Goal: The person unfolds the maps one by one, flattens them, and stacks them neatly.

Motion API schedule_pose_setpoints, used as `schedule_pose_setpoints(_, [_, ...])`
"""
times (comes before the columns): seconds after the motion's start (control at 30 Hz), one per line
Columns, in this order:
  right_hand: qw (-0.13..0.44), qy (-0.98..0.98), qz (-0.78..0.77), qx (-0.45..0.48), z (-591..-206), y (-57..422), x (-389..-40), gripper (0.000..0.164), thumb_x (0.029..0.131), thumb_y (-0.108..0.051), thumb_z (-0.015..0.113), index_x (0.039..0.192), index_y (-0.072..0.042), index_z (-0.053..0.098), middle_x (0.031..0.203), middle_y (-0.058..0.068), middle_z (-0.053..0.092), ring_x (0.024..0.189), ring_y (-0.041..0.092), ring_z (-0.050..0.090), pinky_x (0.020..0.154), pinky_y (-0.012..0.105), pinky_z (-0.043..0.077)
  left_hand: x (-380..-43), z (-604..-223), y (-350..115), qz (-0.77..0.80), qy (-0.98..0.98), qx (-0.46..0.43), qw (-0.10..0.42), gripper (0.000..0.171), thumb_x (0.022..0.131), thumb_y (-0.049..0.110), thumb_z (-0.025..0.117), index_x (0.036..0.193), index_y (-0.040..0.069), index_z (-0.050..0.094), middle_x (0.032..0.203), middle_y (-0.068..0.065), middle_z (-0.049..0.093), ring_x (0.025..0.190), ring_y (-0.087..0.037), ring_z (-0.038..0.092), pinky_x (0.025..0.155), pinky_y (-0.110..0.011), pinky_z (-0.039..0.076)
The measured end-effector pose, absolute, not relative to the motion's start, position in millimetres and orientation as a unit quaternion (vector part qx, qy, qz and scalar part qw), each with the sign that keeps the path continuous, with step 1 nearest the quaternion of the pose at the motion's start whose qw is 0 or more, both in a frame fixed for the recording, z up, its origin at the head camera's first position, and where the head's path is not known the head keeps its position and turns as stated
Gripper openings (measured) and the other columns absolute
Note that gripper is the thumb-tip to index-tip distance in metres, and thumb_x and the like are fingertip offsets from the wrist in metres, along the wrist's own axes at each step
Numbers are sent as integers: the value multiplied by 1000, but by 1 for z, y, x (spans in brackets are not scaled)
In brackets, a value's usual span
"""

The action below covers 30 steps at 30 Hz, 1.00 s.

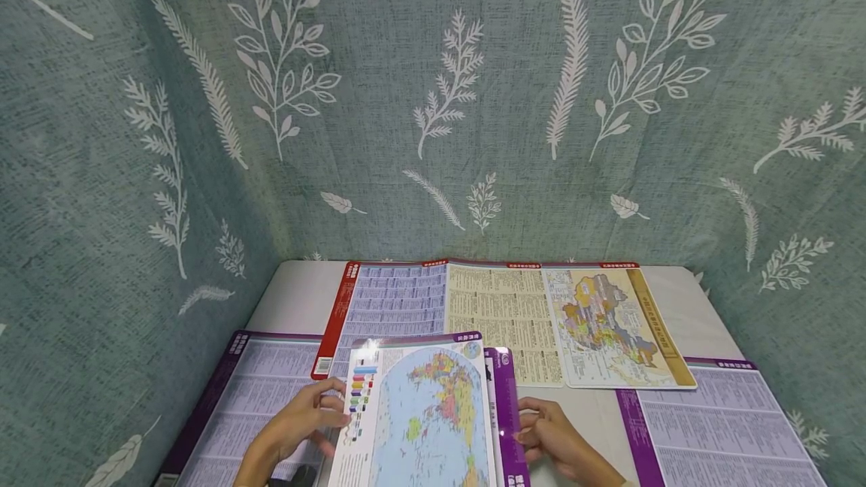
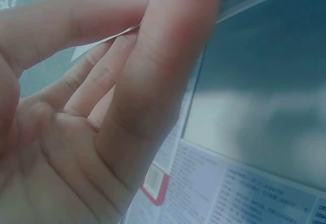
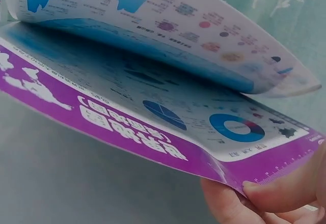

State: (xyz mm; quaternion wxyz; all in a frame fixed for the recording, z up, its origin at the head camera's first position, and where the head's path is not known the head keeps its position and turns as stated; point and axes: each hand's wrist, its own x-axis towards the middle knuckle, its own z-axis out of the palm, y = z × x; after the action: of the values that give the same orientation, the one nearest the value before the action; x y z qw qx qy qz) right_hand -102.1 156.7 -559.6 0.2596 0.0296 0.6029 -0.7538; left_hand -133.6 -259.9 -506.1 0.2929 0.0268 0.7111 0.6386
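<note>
A folded world map (image 1: 433,412) with a purple edge is held above the table between both hands. My left hand (image 1: 298,423) pinches the map's left edge between thumb and fingers; the left wrist view shows a white corner of it caught there. On the other side my right hand (image 1: 558,434) pinches the purple strip (image 3: 137,132), thumb on top. In the right wrist view the upper panel (image 3: 168,35), printed with charts, stands lifted apart from the purple-edged panel under it.
Behind lies an unfolded red-edged map (image 1: 501,314) with text panels and a coloured map panel. Purple-edged printed sheets lie at the left (image 1: 264,382) and the right (image 1: 717,419). Green leaf-patterned cloth (image 1: 379,96) hangs around the white table (image 1: 676,307).
</note>
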Motion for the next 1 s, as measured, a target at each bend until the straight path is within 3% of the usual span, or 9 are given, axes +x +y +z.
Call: schedule_pose_setpoints(1.0, [251, 609, -752, 38, -555, 180, -111, 44, 72, 13, 54, 115, 12, 51, 90, 18, 69, 68, 25, 68, 54, 28, 55, -148, -490, -253, 629, 722, 38, 285, 41, 82, 6, 69, 115, -5, 47, 96, -17, 67, 80, -35, 67, 53, -42, 55])
